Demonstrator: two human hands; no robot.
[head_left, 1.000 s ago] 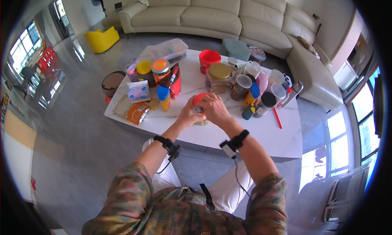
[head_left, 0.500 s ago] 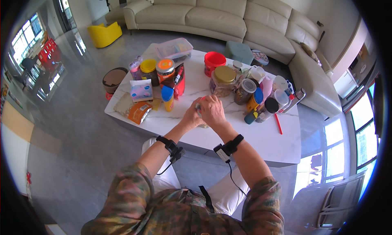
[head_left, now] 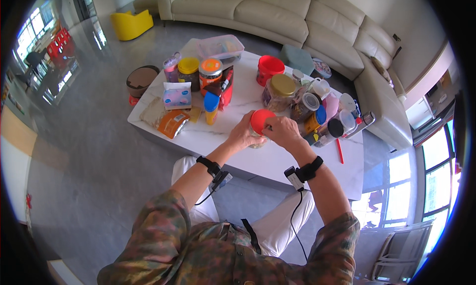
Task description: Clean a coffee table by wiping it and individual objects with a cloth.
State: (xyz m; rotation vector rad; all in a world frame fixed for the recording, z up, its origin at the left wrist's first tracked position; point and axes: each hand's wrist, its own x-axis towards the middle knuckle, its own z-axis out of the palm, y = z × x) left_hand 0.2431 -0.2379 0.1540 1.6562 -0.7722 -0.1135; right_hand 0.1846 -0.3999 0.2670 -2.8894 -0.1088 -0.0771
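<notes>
Near the table's front edge stands a jar point(head_left: 256, 145) with a round red lid point(head_left: 261, 120). My left hand point(head_left: 241, 135) is wrapped round the jar's left side, with the thumb along its front. At the lid's right rim, the curled fingers of my right hand point(head_left: 282, 130) pinch the edge. The jar's body is mostly hidden by my hands. Just beyond the lid is a large clear jar with a gold lid point(head_left: 282, 85). To the left of my left hand, a yellow container with a blue cap point(head_left: 211, 105) stands upright.
Several jars and bottles crowd the table's right side, near a red stick point(head_left: 339, 151). On the left are a tissue pack point(head_left: 177, 96), an orange-and-white bag point(head_left: 173, 124) and a yellow-lidded jar point(head_left: 188, 69). A red bucket point(head_left: 270, 67) and clear plastic box point(head_left: 220, 46) stand farther back.
My right hand has shifted from over the jar's top to the right rim, so the red lid now shows. Both hands appear a little farther right as the view has shifted.
</notes>
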